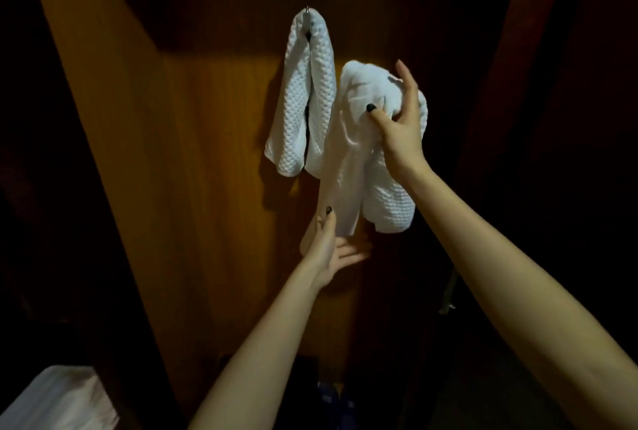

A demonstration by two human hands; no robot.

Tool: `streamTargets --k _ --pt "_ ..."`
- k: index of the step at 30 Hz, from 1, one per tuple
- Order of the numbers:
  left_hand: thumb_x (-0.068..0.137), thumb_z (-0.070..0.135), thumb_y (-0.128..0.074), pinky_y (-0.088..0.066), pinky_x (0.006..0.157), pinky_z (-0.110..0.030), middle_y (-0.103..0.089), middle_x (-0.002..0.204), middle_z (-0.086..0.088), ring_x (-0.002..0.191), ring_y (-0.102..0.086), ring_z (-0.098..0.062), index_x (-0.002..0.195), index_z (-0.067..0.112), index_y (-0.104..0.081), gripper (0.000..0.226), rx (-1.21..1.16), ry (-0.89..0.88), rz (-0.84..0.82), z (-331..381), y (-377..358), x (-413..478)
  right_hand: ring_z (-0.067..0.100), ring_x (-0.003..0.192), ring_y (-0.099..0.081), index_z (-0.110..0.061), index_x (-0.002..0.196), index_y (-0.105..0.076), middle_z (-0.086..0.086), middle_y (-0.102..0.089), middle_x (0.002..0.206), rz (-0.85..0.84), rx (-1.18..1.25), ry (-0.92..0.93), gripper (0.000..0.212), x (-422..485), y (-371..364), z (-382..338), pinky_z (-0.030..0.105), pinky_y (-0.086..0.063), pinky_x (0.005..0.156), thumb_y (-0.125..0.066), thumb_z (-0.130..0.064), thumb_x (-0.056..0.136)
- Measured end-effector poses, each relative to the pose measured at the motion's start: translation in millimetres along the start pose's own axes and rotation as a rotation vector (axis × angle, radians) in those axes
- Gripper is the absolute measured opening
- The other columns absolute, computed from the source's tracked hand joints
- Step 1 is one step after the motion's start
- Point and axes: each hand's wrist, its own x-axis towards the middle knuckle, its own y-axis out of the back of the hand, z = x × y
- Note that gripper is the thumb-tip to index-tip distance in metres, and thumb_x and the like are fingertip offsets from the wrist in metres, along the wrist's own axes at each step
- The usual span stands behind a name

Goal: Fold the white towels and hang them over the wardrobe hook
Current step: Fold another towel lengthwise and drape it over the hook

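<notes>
Near the upper middle of the frame, a small metal hook (307,10) on the wooden wardrobe panel (207,188) already carries one folded white towel (303,101), which hangs down in two halves. Just to the right of it, in the centre of the frame, is the second towel (355,160). It is not on the hook. The right hand (400,122) grasps its bunched top, with the fingers curled round the cloth and the thumb pressed into it. Two layers fall below this hand. The left hand (331,250) is lower, with open palm and spread fingers. Its thumb seems to touch the lower left edge of the cloth, but it grips nothing.

I judge this towel to be light, soft and fully limp, so it will take whatever shape the hand gives it. The waffle weave looks rough and not slippery, and nothing here is fragile. The best place to hold is probably the top of the fold, with equal halves on both sides. The hook looks small and is already occupied, so the first towel could be pushed off.
</notes>
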Motion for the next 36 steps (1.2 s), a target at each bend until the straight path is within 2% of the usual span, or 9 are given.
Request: streamTargets --k 2,5,11,15,18,26,30,33,36 --pt "0.097 0.053 -0.039 -0.055 0.079 -0.047 -0.052 0.132 -0.026 0.109 -0.061 -0.036 0.147 0.015 -0.029 0.064 -0.335 0.017 0.004 6.9 -3.0 16.8 -0.010 0.115 -0.048 -0.012 0.150 -0.026 0.002 -0.036 0.141 0.053 -0.019 0.038 0.069 5.1 -5.0 -0.4 0.024 -0.047 0.098 -0.056 0.003 0.090" --pt "0.094 0.057 -0.044 -0.052 0.089 -0.050 -0.058 0.114 -0.025 0.095 -0.062 -0.036 0.116 0.004 -0.056 0.059 -0.546 0.012 0.059 18.6 -8.5 33.3 0.012 0.135 -0.036 -0.011 0.150 -0.024 0.005 -0.031 0.150 0.105 -0.015 0.047 0.069 4.6 -12.5 0.1 0.031 -0.040 0.109 -0.056 0.002 0.091" --pt "0.097 0.018 -0.054 -0.048 0.094 -0.043 -0.049 0.136 -0.023 0.120 -0.053 -0.037 0.146 0.024 -0.029 0.056 -0.765 -0.090 0.212 25.9 -7.8 30.8 0.012 0.136 -0.036 -0.017 0.150 -0.024 -0.008 -0.035 0.143 0.153 -0.116 0.036 0.071 -10.5 -12.4 3.5 0.046 -0.040 0.109 -0.058 0.001 0.090" --pt "0.091 -0.005 -0.050 -0.048 0.082 -0.033 -0.046 0.138 -0.019 0.119 -0.050 -0.029 0.136 0.017 -0.041 0.051 -0.714 -0.224 0.336 59.6 11.4 29.1 0.019 0.133 -0.044 -0.023 0.150 -0.021 -0.003 -0.038 0.144 0.186 -0.149 0.021 0.077 -17.1 -2.6 0.8 0.048 -0.045 0.105 -0.062 -0.002 0.089" --pt "0.089 -0.010 -0.049 -0.051 0.067 -0.030 -0.050 0.135 -0.017 0.109 -0.054 -0.027 0.133 0.017 -0.045 0.053 -0.677 -0.354 0.325 102.7 19.5 17.4 0.001 0.119 -0.055 -0.023 0.150 -0.022 -0.009 -0.047 0.133 0.214 -0.132 0.003 0.078 -18.2 -1.1 -4.3 0.026 -0.052 0.094 -0.063 -0.002 0.087" --pt "0.086 -0.013 -0.050 -0.053 0.067 -0.033 -0.044 0.137 -0.017 0.113 -0.051 -0.031 0.131 0.022 -0.049 0.056 -0.533 -0.621 0.237 224.6 19.6 -14.0 -0.014 0.096 -0.051 -0.016 0.132 -0.048 -0.005 -0.048 0.137 0.163 -0.339 0.122 0.045 29.2 -14.9 -39.7 0.006 -0.042 0.082 -0.065 -0.024 0.092" --pt "0.087 -0.014 -0.047 -0.052 0.076 -0.035 -0.040 0.143 -0.015 0.123 -0.046 -0.032 0.139 0.019 -0.044 0.062 -0.456 -0.731 0.168 289.1 7.8 -22.0 0.004 0.124 -0.046 -0.017 0.133 -0.047 -0.011 -0.047 0.134 0.142 -0.341 0.203 0.045 73.1 -27.3 -66.0 0.014 -0.043 0.095 -0.064 -0.027 0.093" --pt "0.087 -0.013 -0.045 -0.043 0.101 -0.052 -0.036 0.147 -0.015 0.131 -0.040 -0.035 0.142 0.019 -0.041 0.064 -0.419 -0.801 0.140 333.5 -6.0 -20.3 0.016 0.120 -0.053 -0.015 0.134 -0.047 0.001 -0.050 0.136 0.169 -0.324 0.217 0.045 117.6 -40.1 -81.8 0.031 -0.049 0.098 -0.062 -0.027 0.094" --pt "0.089 -0.011 -0.045 -0.038 0.106 -0.052 -0.033 0.150 -0.014 0.134 -0.037 -0.035 0.146 0.021 -0.036 0.066 -0.350 -0.866 0.126 364.4 -15.3 -10.2 0.021 0.109 -0.058 -0.013 0.135 -0.046 0.008 -0.054 0.130 0.181 -0.301 0.188 0.046 158.0 -48.2 -84.6 0.039 -0.052 0.091 -0.061 -0.028 0.094"
